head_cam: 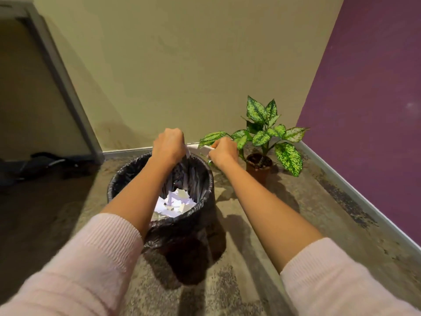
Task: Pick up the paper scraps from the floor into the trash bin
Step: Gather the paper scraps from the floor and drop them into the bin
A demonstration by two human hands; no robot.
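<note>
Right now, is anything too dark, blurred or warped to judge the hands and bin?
Head view: dim warm light, yet the left hand and right hand read clearly, as do the paper scraps in the trash bin. Same view: sleeves near the lens are blurred; arm shadows darken the floor right of the bin; the wide angle slants the door frame.

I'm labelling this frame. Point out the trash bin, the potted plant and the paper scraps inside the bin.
trash bin (182, 217): head view, near rim.
potted plant (258, 173): head view, pot wall.
paper scraps (175, 202): head view, pile's middle.
</note>
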